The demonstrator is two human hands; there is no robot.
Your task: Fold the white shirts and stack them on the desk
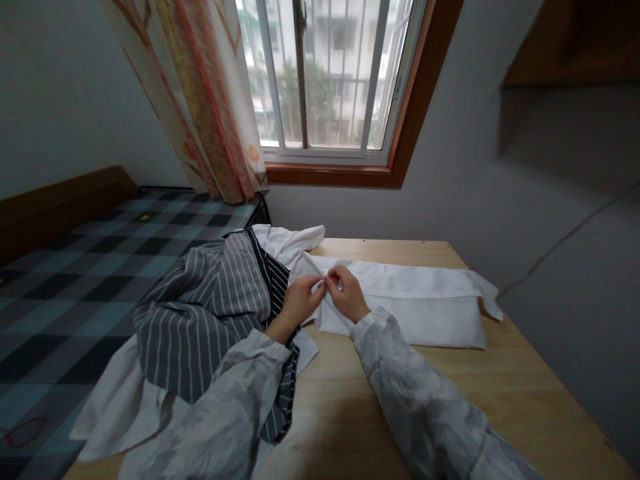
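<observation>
A long white cloth (420, 303), folded lengthwise, lies across the wooden table. At its left end my left hand (301, 301) and my right hand (349, 295) meet, thumbs and fingertips pinched together on the fabric. The exact bit between the fingertips is too small to make out. Left of my hands a grey striped garment (215, 313) is heaped in loose folds, with a black striped band (273, 273) along its right side. More white fabric (287, 241) shows behind this heap, and another white piece (120, 400) hangs out at its lower left.
The wooden table (345, 393) reaches to the wall below a barred window (325, 80). A bed with a checked cover (55, 307) adjoins on the left. A patterned curtain (200, 100) hangs beside the window. A cable (555, 250) runs along the right wall beneath a wooden shelf (575, 53).
</observation>
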